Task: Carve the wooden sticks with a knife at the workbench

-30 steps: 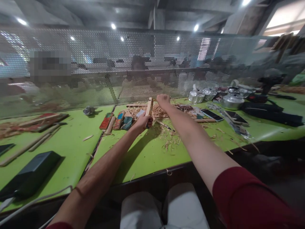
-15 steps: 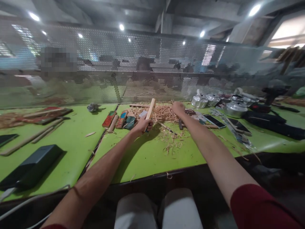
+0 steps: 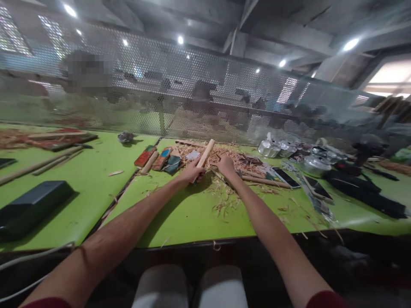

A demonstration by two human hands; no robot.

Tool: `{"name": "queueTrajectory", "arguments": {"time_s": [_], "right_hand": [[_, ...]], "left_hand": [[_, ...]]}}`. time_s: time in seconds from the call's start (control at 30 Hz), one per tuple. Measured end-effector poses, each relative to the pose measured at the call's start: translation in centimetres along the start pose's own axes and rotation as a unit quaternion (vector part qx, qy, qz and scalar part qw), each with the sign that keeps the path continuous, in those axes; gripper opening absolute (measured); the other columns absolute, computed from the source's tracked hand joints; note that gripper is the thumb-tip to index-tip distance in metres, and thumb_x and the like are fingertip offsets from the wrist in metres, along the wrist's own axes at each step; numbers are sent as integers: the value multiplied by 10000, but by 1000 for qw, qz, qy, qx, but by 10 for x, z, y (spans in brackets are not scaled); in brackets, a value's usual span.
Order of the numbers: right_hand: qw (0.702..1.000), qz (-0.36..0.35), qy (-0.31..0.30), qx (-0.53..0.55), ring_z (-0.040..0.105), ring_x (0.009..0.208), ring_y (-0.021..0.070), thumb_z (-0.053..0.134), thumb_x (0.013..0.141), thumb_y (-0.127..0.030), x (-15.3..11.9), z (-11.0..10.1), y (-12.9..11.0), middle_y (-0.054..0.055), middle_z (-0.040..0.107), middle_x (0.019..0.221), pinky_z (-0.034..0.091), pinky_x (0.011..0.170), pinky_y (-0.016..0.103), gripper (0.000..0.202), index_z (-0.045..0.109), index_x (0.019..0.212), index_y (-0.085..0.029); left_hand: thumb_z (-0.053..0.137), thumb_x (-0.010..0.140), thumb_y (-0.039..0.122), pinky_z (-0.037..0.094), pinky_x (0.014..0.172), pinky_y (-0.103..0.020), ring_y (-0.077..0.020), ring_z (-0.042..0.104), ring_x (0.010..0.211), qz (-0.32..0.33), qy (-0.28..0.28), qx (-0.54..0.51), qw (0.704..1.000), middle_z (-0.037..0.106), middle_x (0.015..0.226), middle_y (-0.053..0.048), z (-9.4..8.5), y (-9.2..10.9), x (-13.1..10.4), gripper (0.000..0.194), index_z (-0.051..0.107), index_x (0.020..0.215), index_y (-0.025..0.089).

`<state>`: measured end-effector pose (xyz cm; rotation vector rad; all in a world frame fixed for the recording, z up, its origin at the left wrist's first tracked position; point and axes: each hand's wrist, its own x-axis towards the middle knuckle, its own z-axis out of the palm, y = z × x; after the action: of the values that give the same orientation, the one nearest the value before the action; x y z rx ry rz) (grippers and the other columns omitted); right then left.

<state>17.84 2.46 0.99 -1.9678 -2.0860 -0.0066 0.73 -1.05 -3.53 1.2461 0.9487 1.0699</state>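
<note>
My left hand (image 3: 192,172) is closed round the lower end of a pale wooden piece (image 3: 206,153), which slants up and to the right. Just to its right, my right hand (image 3: 226,165) reaches over the heap of wood shavings (image 3: 237,159); its fingers are blurred, and whatever they may hold is too small to make out. A thin tool (image 3: 221,176) lies on the green table between the hands. Left of my left hand are a dark green cloth (image 3: 172,164), two red blocks (image 3: 145,155) and a round stick (image 3: 149,163).
A perforated screen (image 3: 180,90) stands behind the green table (image 3: 180,222). To the right are phones (image 3: 286,177), foil-covered pots (image 3: 316,166) and a black bag (image 3: 362,188). A dark box (image 3: 35,209) and long sticks (image 3: 45,164) lie at the left.
My right hand has moved left and down, closer to the wooden piece, which my left hand still grips. The view has tilted and shifted slightly.
</note>
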Motion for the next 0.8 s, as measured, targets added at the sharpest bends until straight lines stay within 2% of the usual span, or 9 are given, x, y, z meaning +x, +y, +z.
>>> {"name": "queueTrajectory", "arguments": {"time_s": [0.17,0.27,0.37,0.53,0.63,0.8], "right_hand": [[997,-63,-21,-40,701,1100,230,479,1021,-246,-15,3,-9,156,756,1198,487,906,251,402,767,1287,-157],[994,-65,-45,-73,701,1120,277,535,986,-277,-22,5,-17,207,745,1197,510,906,280,393,774,1245,-102],[994,-54,-58,-77,714,1107,306,556,979,-287,-24,6,-21,233,744,1181,530,895,294,391,776,1231,-84],[996,-31,-26,-83,710,1135,335,502,984,-158,-21,8,-19,280,726,1182,541,914,325,385,758,1244,-34],[996,-30,-20,-86,706,1145,343,435,990,-75,-19,11,-18,295,721,1176,540,921,350,405,754,1230,-4],[996,-40,-16,-74,711,1113,313,445,1001,-92,-18,15,-18,287,728,1159,528,920,330,386,751,1223,-16]], "left_hand": [[655,711,114,323,399,-195,-106,445,399,7,-14,0,1000,488,548,80,6,1,-3,784,475,1465,228],[656,711,125,332,404,-189,-93,429,396,1,-47,-37,998,472,554,82,9,0,-4,553,554,1244,229],[651,710,129,329,405,-184,-89,430,399,-13,-54,-72,996,476,567,78,14,-1,-5,406,526,1082,234],[642,676,93,279,398,-168,-81,390,373,-26,-40,-71,996,438,543,105,21,-2,-5,468,488,1089,253],[629,666,89,255,401,-159,-75,375,374,-45,-39,-85,995,410,530,117,23,-1,-5,436,462,1033,254],[602,640,74,232,402,-144,-59,355,369,-61,-29,-103,992,399,539,125,27,5,-6,409,389,939,256]]}}
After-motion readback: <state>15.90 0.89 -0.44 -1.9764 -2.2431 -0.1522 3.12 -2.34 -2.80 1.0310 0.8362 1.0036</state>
